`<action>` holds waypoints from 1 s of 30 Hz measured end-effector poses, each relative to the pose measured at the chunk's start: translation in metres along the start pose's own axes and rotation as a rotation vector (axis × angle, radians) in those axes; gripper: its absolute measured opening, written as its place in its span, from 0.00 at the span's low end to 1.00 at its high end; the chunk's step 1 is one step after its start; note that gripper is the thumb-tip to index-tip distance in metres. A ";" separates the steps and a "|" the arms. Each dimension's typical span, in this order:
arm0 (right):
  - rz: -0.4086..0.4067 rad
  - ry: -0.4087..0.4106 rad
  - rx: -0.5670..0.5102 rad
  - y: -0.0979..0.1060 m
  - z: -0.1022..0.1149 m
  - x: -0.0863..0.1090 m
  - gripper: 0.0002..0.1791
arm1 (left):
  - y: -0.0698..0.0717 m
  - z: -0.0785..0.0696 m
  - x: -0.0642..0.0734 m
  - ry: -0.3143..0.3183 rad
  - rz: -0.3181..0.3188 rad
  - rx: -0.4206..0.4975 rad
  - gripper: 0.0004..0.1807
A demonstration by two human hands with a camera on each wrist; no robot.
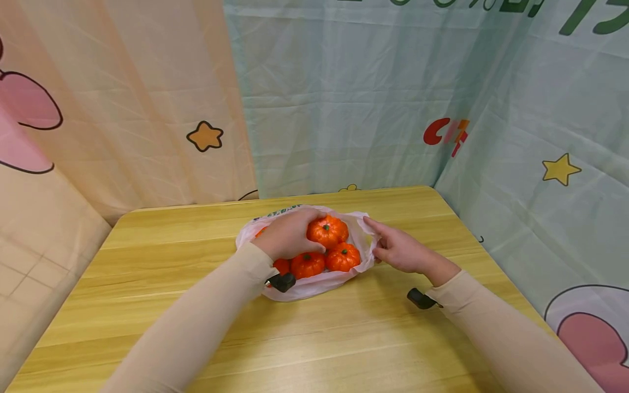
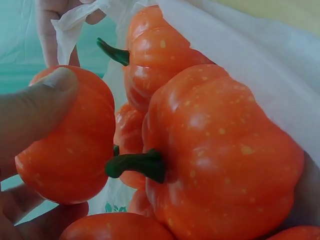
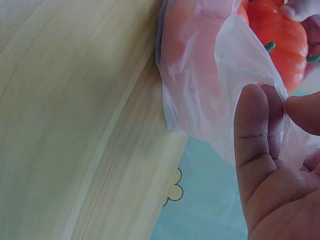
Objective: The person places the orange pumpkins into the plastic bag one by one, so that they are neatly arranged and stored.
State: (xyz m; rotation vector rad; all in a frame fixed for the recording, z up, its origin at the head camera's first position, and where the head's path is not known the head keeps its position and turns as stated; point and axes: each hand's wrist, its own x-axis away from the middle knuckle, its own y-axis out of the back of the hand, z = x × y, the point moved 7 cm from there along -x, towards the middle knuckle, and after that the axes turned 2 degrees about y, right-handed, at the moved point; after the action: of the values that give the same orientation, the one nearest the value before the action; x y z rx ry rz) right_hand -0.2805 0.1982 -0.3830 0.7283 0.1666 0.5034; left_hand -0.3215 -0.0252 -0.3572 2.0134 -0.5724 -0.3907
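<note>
A white plastic bag (image 1: 314, 288) lies on the table with its mouth spread, full of several small orange pumpkins with green stems. My left hand (image 1: 289, 234) reaches over the bag and grips one pumpkin (image 1: 326, 231), thumb on one side and fingers on the other, as the left wrist view also shows. Below it sit another pumpkin (image 1: 307, 265) and a third pumpkin (image 1: 343, 257). At the bag's right side my right hand (image 1: 405, 250) pinches the rim of the bag between thumb and fingers. In the right wrist view that rim (image 3: 272, 75) is drawn up into a fold.
The wooden table (image 1: 368, 338) ends at a back edge just behind the bag. Printed curtains (image 1: 339, 109) hang behind it and along both sides. A black wrist device (image 1: 281, 281) sits under the left cuff, and another black device (image 1: 421, 298) under the right.
</note>
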 end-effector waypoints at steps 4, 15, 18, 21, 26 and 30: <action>0.003 0.004 -0.002 -0.001 0.000 0.000 0.44 | -0.003 0.000 0.000 0.021 0.018 -0.029 0.39; 0.000 0.008 0.011 -0.001 -0.001 -0.001 0.44 | -0.009 0.004 -0.001 0.060 0.029 -0.083 0.40; 0.000 -0.004 0.016 -0.001 -0.002 0.000 0.44 | -0.011 0.005 -0.002 0.070 0.026 -0.100 0.41; 0.002 -0.010 0.013 -0.002 -0.002 0.000 0.44 | -0.012 0.005 -0.003 0.075 0.025 -0.115 0.41; 0.005 -0.002 0.009 -0.003 -0.002 -0.001 0.44 | -0.012 0.004 -0.003 0.065 0.023 -0.139 0.39; 0.005 0.003 0.011 -0.004 -0.003 -0.001 0.44 | -0.012 0.004 -0.003 0.061 0.018 -0.151 0.37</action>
State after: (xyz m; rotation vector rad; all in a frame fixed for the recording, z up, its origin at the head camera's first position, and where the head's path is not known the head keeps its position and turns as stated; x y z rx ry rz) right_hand -0.2812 0.1971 -0.3877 0.7395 0.1701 0.5088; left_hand -0.3228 -0.0216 -0.3699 1.8676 -0.5078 -0.3506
